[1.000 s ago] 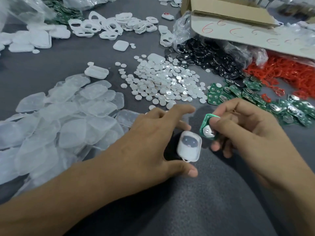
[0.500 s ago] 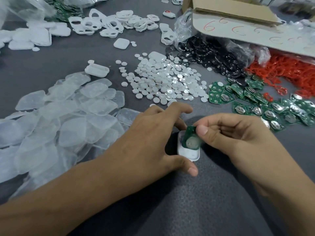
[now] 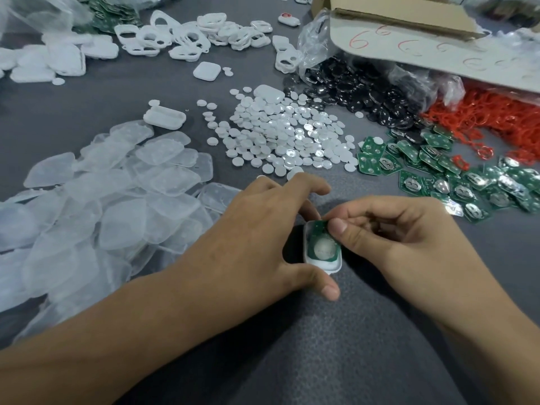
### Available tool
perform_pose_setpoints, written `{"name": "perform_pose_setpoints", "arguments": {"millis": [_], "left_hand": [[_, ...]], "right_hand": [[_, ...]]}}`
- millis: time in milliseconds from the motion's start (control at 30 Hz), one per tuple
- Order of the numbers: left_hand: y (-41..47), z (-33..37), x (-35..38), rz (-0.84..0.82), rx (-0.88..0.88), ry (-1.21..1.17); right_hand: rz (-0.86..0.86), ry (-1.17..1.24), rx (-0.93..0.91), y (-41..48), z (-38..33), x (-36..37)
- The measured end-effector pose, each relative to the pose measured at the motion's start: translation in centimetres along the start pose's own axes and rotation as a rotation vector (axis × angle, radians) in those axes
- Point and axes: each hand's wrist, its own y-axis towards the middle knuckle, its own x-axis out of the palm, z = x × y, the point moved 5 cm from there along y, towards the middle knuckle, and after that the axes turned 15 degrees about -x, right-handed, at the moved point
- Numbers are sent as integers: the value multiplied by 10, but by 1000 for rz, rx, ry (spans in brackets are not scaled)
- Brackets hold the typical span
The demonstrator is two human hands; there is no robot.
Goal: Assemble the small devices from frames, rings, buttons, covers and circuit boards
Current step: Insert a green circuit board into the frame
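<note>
Head view: the left hand (image 3: 257, 238) grips the white frame (image 3: 328, 266) on the table (image 3: 321, 361), with the thumb at the frame's near end and the fingers at its far end. The circuit board (image 3: 314, 229) lies inside the frame, round pale disc upward. The right hand (image 3: 403, 244) pinches the board's far right corner. Beyond the grip, a clear plastic bag (image 3: 314, 39) spills black buttons (image 3: 359, 95). A cardboard box (image 3: 409, 16) stands behind it; its contents are hidden.
</note>
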Motion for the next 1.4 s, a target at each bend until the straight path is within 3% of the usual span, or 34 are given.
{"name": "perform_pose_setpoints", "arguments": {"millis": [267, 433, 800, 1400], "left_hand": [[0, 0, -1, -3, -1, 10], [-1, 1, -1, 0, 2, 12], [-1, 1, -2, 5, 4, 21], [-1, -2, -1, 21, 15, 40]], "right_hand": [[10, -318, -129, -2, -7, -4], [-156, -467, -254, -5, -18, 0], [-230, -500, -306, -7, -20, 0], [-212, -491, -279, -8, -19, 1]]}}
